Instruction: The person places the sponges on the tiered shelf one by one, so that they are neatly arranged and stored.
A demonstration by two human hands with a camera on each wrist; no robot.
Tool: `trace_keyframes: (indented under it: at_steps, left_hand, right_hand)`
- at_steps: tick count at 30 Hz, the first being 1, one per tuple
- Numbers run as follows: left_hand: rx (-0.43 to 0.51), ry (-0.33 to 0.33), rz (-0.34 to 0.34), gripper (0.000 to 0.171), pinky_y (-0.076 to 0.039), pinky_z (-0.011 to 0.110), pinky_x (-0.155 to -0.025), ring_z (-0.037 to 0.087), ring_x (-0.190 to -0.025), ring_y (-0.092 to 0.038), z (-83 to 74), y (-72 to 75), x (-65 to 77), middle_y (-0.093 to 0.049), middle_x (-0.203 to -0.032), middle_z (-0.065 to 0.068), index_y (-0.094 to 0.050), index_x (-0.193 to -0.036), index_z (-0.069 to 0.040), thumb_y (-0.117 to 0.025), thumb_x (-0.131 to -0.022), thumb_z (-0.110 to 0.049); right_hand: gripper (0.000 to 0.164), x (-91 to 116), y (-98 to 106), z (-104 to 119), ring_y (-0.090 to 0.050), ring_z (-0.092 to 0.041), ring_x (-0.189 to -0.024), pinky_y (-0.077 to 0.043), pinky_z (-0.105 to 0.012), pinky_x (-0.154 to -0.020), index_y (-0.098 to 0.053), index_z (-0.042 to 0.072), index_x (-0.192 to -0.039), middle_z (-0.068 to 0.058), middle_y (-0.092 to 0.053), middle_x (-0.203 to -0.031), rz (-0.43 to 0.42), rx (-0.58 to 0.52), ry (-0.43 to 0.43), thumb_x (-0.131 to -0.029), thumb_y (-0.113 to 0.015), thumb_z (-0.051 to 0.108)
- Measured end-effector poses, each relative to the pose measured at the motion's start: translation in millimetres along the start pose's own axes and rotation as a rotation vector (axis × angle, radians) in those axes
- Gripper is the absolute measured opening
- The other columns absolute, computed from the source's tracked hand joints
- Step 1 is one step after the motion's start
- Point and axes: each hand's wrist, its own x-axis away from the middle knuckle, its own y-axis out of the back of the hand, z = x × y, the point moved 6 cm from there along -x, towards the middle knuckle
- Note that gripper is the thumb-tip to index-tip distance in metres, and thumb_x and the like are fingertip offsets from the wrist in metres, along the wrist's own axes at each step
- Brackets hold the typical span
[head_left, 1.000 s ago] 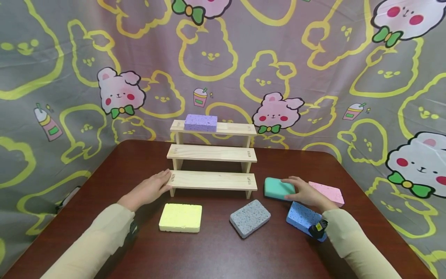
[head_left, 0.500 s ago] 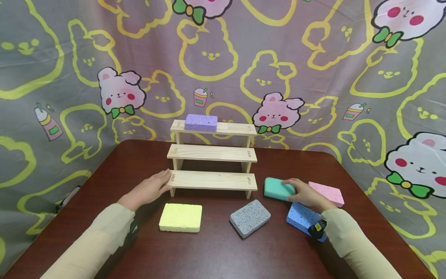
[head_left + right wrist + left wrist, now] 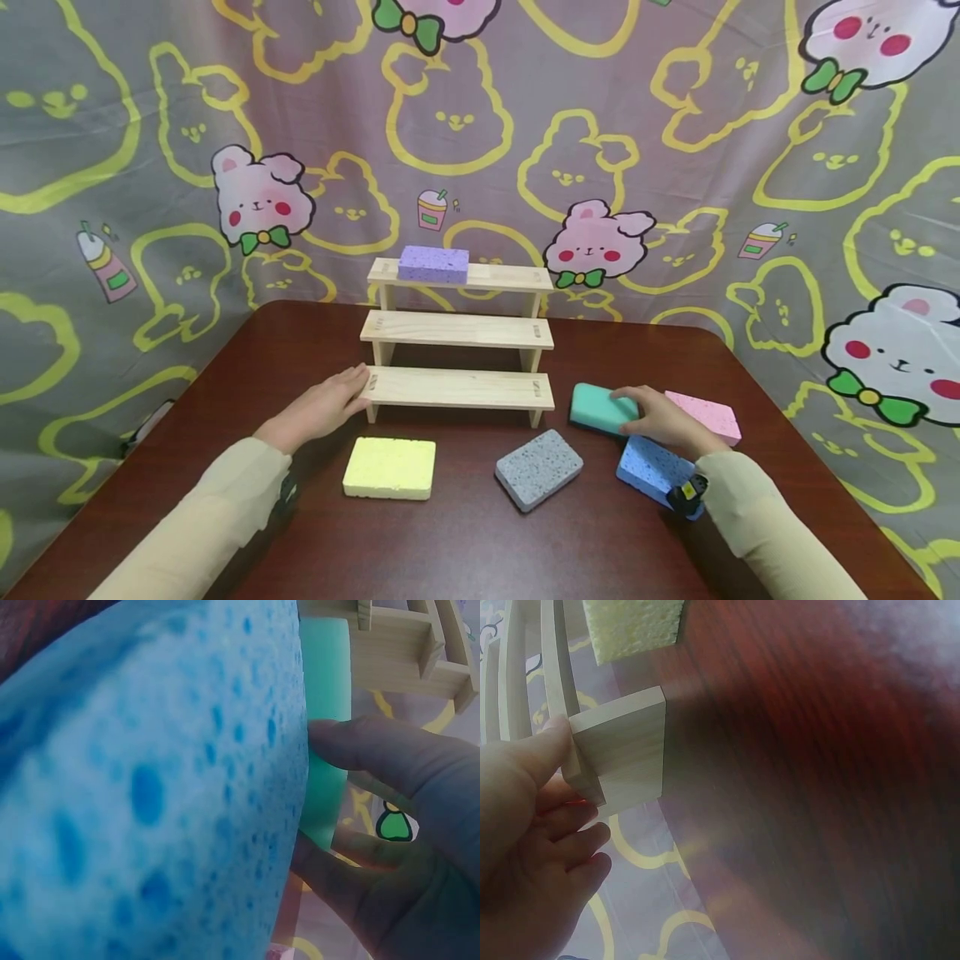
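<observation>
With thumb and fingers, my right hand grips the teal sponge, right of the wooden three-step rack. In the right wrist view, the thumb and fingers lie on opposite sides of the teal sponge, and the blue sponge covers much of the picture. My left hand holds the left end of the rack's lowest step. Seen from the left wrist, its thumb lies on one face of the step board, with the fingers curled around the other side. A purple sponge sits on the top step.
A yellow sponge and a grey sponge lie in front of the rack on the dark wooden table. Beside the right hand lies a pink sponge. A patterned curtain hangs behind the table.
My right hand and the teal sponge have shifted very slightly to the right. The left hand stays on the rack, which has not moved.
</observation>
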Motion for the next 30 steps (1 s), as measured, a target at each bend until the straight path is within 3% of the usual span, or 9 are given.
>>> trace_keyframes:
  at_steps: [11,16,30]
  left_hand:
    - [-0.006,-0.003,-0.012,0.055,-0.029,0.053,-0.102,0.043,-0.127,-0.030,1.1,-0.1,0.3,-0.032,-0.139,0.030,-0.036,-0.134,0.013,-0.055,-0.093,-0.019]
    - [-0.004,-0.010,-0.018,0.055,-0.029,0.053,-0.101,0.043,-0.127,-0.031,0.0,0.7,0.3,-0.032,-0.139,0.030,-0.036,-0.134,0.013,-0.055,-0.093,-0.018]
    - [-0.003,-0.012,-0.023,0.054,-0.029,0.053,-0.101,0.043,-0.126,-0.031,-1.2,0.6,1.0,-0.033,-0.138,0.030,-0.037,-0.133,0.014,-0.055,-0.093,-0.018]
  right_hand:
    - [0.047,2.7,15.6,10.3,-0.048,-0.032,-0.096,-0.044,-0.047,-0.078,-0.057,0.005,-0.120,-0.022,-0.051,-0.115,-0.067,0.007,0.027,-0.077,-0.074,0.012]
    - [0.047,0.8,25.5,16.0,-0.048,-0.034,-0.097,-0.043,-0.052,-0.080,-0.058,0.005,-0.120,-0.023,-0.052,-0.116,-0.099,0.023,0.029,-0.076,-0.075,0.013]
    - [0.048,-5.2,59.8,35.7,-0.044,-0.035,-0.102,-0.043,-0.050,-0.080,-0.055,0.005,-0.124,-0.023,-0.047,-0.124,-0.129,-0.008,0.037,-0.080,-0.072,0.014]
